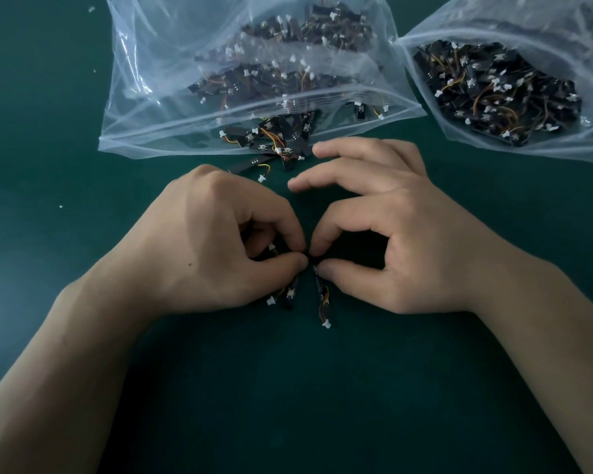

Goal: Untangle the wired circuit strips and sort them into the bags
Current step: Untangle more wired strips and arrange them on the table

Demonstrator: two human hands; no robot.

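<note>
Left grip (220,241) is closed, thumb and forefinger pinching a small bundle (289,295) of wired strips at frame centre, with the remaining fingers curled over it; most of the bundle is hidden under the palm, and only two or three dark ends and white plugs show below the thumb. Right grip (394,234) pinches the upper end of a single strip (319,285) between thumb and forefinger, with the other three fingers extended and spread toward the upper frame, holding nothing. The two pinch points stand just beside each other, nearly touching; the strip lies immediately right of the bundle. The long axis of the strip runs from the pinch down toward the lower frame edge, near vertical in the picture; its wire and white plug trail at the lower end, clear of the bundle as far as can be seen. Whether any wire links strip and bundle at the pinch cannot be told; judged from this layout, separation calls for a sideways pull, right grip toward frame right, across the long axis. The right bag (545,138) lies upper right, nearer the right grip, mouth open toward frame left; the left bag (158,107) lies at upper centre, mouth facing the grips, with a loose pile (271,142) of strips spilling from it onto the desk (322,388).
</note>
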